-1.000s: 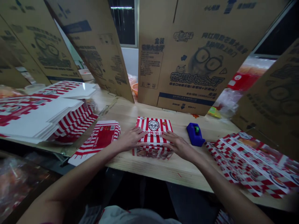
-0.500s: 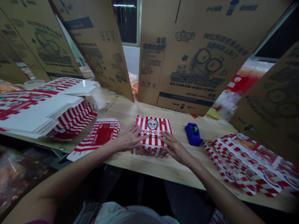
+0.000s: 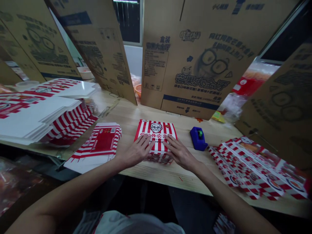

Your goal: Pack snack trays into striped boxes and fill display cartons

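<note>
A red-and-white striped carton (image 3: 157, 128) with a cartoon face on its lid stands closed near the table's front edge. My left hand (image 3: 136, 150) rests with outstretched fingers on the left part of the lid. On the lid's right part lies my right hand (image 3: 180, 152), its fingers also stretched out. Neither hand is wrapped round anything. Left of the carton is a flat striped carton sheet (image 3: 103, 139). A blue tape dispenser (image 3: 198, 139) with a green roll sits to the right.
Flattened striped cartons (image 3: 260, 165) are stacked at the right, and a larger pile of carton blanks (image 3: 36, 113) lies at the left. Tall brown cardboard panels (image 3: 195, 65) stand along the back. An orange basket (image 3: 138, 90) shows between two panels.
My left hand has slid inward over the lid, and its fingers now lie flatter. My right hand has shifted slightly on the lid. The view has turned a little to the right.
</note>
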Demonstrator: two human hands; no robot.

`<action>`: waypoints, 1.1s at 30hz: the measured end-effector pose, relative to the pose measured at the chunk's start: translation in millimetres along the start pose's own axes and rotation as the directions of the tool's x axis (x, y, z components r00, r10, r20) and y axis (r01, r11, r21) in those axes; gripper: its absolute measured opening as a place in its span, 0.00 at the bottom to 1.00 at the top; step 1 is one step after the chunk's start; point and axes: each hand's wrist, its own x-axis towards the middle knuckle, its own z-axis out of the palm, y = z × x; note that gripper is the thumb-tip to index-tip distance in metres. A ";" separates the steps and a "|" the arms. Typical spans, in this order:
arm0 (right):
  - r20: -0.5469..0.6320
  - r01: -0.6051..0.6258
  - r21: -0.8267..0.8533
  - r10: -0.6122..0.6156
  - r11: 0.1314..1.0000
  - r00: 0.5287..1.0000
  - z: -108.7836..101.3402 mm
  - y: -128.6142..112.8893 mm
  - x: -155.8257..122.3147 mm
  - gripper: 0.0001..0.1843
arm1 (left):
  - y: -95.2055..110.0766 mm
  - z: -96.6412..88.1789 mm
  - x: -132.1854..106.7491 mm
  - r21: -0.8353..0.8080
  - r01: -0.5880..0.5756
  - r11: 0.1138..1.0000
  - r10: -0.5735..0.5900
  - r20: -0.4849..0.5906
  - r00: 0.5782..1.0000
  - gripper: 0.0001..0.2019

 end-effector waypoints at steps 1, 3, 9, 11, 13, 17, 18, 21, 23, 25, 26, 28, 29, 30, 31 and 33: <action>0.001 -0.005 0.002 0.005 1.000 1.000 -0.4 -0.1 -0.2 0.29 | -0.8 1.2 -0.3 -0.015 -0.001 1.000 0.001 -0.008 1.000 0.26; 0.001 -0.011 0.015 0.011 1.000 1.000 0.2 -1.1 -1.9 0.29 | -2.3 3.6 -1.5 -0.036 -0.006 0.999 0.005 -0.028 1.000 0.25; -0.031 0.015 -0.013 -0.016 1.000 0.999 10.4 -4.2 -8.2 0.39 | -1.7 7.0 -5.6 0.001 -0.027 1.000 0.027 -0.085 0.996 0.23; -0.046 0.032 -0.045 -0.034 0.998 0.998 12.8 -4.1 -8.1 0.39 | -0.8 6.8 -5.6 0.005 -0.021 1.000 0.021 -0.102 0.995 0.23; -0.052 0.048 -0.072 -0.052 0.996 0.997 13.4 -4.4 -7.4 0.38 | 0.0 6.5 -5.5 0.003 -0.008 1.000 0.009 -0.108 0.994 0.23; -0.030 0.057 -0.100 -0.060 0.993 0.998 10.8 -6.3 -6.5 0.40 | 1.4 6.5 -5.7 -0.010 -0.003 1.000 0.002 -0.113 0.994 0.22; -0.024 0.060 -0.102 -0.063 0.993 0.998 10.1 -6.6 -6.4 0.40 | 1.7 6.6 -5.7 -0.014 -0.003 1.000 0.001 -0.116 0.993 0.22; -0.020 0.075 -0.080 -0.076 0.994 0.997 9.4 -5.5 -6.7 0.40 | 2.9 6.3 -5.4 -0.033 0.011 0.999 -0.015 -0.123 0.992 0.21; -0.061 0.060 -0.011 -0.060 0.998 0.996 10.7 -3.7 -8.6 0.41 | 3.3 5.5 -5.5 -0.054 0.023 0.998 -0.030 -0.124 0.992 0.22; -0.155 0.011 0.077 0.001 0.997 0.988 13.5 -1.5 -13.0 0.44 | 2.9 4.2 -6.1 -0.071 0.030 0.997 -0.038 -0.118 0.992 0.22; -0.204 -0.018 0.107 0.040 0.994 0.978 15.3 -0.4 -16.1 0.46 | 2.4 3.4 -6.2 -0.078 0.027 0.997 -0.036 -0.117 0.993 0.23; -0.254 -0.057 0.114 0.084 0.992 0.963 19.4 1.0 -23.0 0.48 | 1.0 1.4 -4.4 -0.098 0.011 0.995 -0.023 -0.121 0.992 0.25; -0.254 -0.066 0.099 0.089 0.993 0.963 21.6 1.3 -26.3 0.48 | 0.4 0.1 -1.6 -0.114 0.002 0.993 -0.017 -0.127 0.992 0.26; -0.244 -0.072 0.084 0.090 0.994 0.965 23.6 1.4 -29.0 0.46 | 0.0 -1.5 3.0 -0.131 -0.010 0.991 -0.008 -0.134 0.991 0.27; -0.238 -0.076 0.077 0.093 0.994 0.967 25.6 1.0 -31.1 0.44 | 0.1 -3.4 9.4 -0.146 -0.024 0.989 0.003 -0.143 0.990 0.27; -0.246 -0.087 0.089 0.106 0.992 0.964 29.0 -0.5 -33.1 0.42 | 2.1 -7.3 27.4 -0.166 -0.050 0.985 0.026 -0.140 0.990 0.26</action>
